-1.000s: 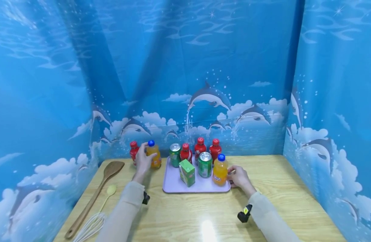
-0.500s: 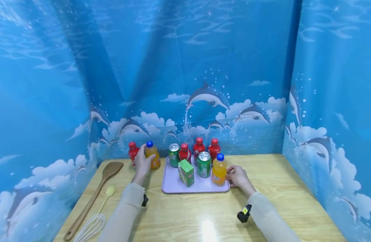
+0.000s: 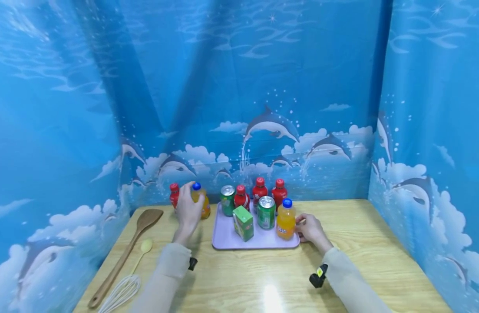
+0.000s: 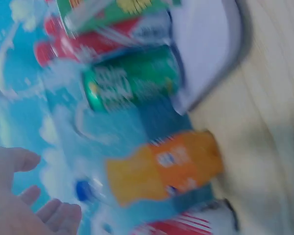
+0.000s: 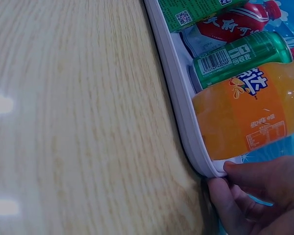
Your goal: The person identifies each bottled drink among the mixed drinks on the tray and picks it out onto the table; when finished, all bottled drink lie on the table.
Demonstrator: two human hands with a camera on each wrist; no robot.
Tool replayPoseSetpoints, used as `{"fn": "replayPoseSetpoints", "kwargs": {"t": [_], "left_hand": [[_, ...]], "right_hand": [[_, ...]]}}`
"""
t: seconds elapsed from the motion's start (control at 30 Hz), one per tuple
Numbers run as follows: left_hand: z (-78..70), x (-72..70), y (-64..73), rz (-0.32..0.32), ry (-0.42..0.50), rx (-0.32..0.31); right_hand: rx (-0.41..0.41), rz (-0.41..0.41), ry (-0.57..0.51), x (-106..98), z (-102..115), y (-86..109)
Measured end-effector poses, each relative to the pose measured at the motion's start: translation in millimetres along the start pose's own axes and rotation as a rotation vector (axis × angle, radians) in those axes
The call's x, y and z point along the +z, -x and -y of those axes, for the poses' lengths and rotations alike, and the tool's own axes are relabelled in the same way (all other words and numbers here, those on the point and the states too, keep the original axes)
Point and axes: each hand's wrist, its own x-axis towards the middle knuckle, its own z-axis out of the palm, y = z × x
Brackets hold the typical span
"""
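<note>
My left hand point(image 3: 189, 209) is by an orange soda bottle point(image 3: 206, 208) with a blue cap, which stands left of the lilac tray point(image 3: 223, 232). In the left wrist view, its fingers are loosely spread, apart from that bottle's cap. A red-capped bottle point(image 3: 174, 198) stands just left of it, partly hidden. My right hand point(image 3: 310, 228) pinches the tray's near right corner between thumb and fingers, as the right wrist view shows. Beside it on the tray stands another orange soda bottle point(image 5: 245, 110). Also on the tray are a green drink carton point(image 3: 243, 224), two green cans point(image 3: 266, 213) and three red bottles point(image 3: 259, 191).
A wooden spatula point(image 3: 123, 256) lies along the table's left side, with a whisk point(image 3: 123, 291) and its pale yellow handle end beside it. A blue dolphin-print curtain point(image 3: 239, 108) encloses the table point(image 3: 239, 278) at the back and sides.
My left hand has let go of the left orange soda bottle and drawn slightly back from it; the bottle stays in place. My right hand keeps its pinch on the tray corner.
</note>
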Motion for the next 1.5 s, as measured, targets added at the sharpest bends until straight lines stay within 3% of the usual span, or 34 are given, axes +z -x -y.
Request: {"fn": "replayPoseSetpoints", "kwargs": {"t": [0.07, 0.17, 0.4, 0.63, 0.87, 1.13, 1.5], "left_hand": [[-15.1, 5.5, 6.5, -0.008, 0.02, 0.075], [-37.1, 16.0, 16.9, 0.035, 0.053, 0.144], [-78.3, 39.9, 43.8, 0.171, 0.144, 0.211], [-104.6, 66.7, 65.0, 0.327, 0.153, 0.272], [-117.5, 91.8, 82.1, 0.403, 0.137, 0.33], [-120.4, 116.4, 94.0, 0.494, -0.032, 0.341], [-117.2, 144.9, 104.4, 0.409, -0.187, 0.394]], "right_hand": [[0.011, -0.003, 0.0, -1.3, 0.2, -0.4], [0.011, -0.003, 0.003, -1.2, 0.0, -0.6], [0.013, 0.0, -0.015, 1.5, 1.1, 1.9], [-0.006, -0.011, -0.003, 0.0, -0.3, 2.3], [-0.024, -0.006, -0.005, -1.4, -2.5, 0.7], [-0.012, -0.011, 0.0, -0.5, -1.0, 0.8], [-0.015, -0.018, -0.032, 1.5, -1.7, 0.5]]}}
